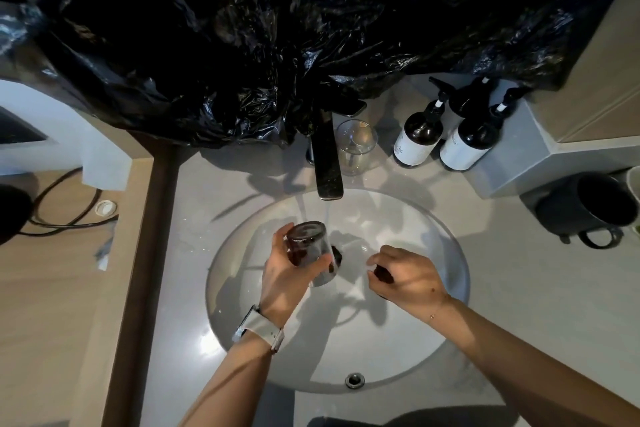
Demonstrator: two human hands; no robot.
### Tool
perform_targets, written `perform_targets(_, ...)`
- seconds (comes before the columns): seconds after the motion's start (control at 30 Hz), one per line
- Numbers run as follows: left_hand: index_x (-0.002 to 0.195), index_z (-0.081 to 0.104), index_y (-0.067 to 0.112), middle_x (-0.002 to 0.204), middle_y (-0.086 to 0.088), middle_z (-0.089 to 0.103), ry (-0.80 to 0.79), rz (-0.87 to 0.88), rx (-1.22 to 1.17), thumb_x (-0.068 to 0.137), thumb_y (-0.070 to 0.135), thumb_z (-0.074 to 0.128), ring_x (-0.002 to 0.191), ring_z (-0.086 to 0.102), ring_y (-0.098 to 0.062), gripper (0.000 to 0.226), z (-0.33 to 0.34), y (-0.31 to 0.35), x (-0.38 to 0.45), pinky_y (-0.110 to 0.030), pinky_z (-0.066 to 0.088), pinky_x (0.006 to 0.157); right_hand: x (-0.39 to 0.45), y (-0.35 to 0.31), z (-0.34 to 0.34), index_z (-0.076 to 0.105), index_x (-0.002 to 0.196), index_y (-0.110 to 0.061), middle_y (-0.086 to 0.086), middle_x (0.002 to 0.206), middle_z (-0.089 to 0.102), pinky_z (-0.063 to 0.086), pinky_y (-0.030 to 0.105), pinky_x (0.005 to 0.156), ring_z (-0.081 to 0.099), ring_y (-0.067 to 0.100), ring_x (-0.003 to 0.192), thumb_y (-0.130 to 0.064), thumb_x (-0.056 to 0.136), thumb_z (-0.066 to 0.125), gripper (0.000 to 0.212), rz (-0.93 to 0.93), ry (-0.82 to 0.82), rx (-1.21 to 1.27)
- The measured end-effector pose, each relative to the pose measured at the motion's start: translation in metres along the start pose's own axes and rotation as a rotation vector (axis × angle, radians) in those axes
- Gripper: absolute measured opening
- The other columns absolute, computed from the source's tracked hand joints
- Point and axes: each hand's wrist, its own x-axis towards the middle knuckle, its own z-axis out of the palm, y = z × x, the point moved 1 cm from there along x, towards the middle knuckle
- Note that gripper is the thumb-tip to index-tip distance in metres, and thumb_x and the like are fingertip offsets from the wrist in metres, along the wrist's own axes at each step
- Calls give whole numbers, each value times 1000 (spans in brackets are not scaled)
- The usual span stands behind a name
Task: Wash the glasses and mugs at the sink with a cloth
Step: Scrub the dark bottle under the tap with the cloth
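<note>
The left hand [287, 274] has its fingers clamped round a glass [309, 250], tilted over the sink [450, 288] just beside the tap [327, 163] stream, while the right hand [405, 276], fingers curled on something dark, likely the cloth, must next wipe it.

Clear glass tumbler [309, 251] — glossy black plastic sheet [242, 28], matt mug [585, 210].

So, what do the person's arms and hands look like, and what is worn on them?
Both forearms are bare, with no sleeves in view. The left hand has a watch on its wrist, with a pale, whitish strap and a metal buckle. The right hand has a thin, fine bracelet at its wrist, with one small charm or bead. No gloves are worn, and no rings can be seen.
</note>
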Motion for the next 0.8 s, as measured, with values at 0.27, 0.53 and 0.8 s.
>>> perform_targets(0.27,123,47,22,106,-1,70,35,-157,-133,71,23,87,93,69,-14,65,2,22,-17,-23,55,75,-6,-13,-15,59,119,-38,-17,95,63,45,18,81,61,6,94,-54,86,58,37,165,-180,231)
perform_targets(0.53,118,67,10,109,-10,74,-381,-383,-371,93,48,58,103,71,-24,47,34,59,-34,-41,49,102,-9,-19,-35,47,56,-23,0,52,53,51,44,61,50,18,53,-32,88,61,36,263,108,524)
perform_targets(0.8,110,60,15,119,-12,69,-347,-325,-122,77,39,64,107,66,-26,40,33,67,-32,-38,44,99,31,19,-95,49,55,-9,8,53,39,32,27,48,37,20,48,-16,79,64,28,681,236,874)
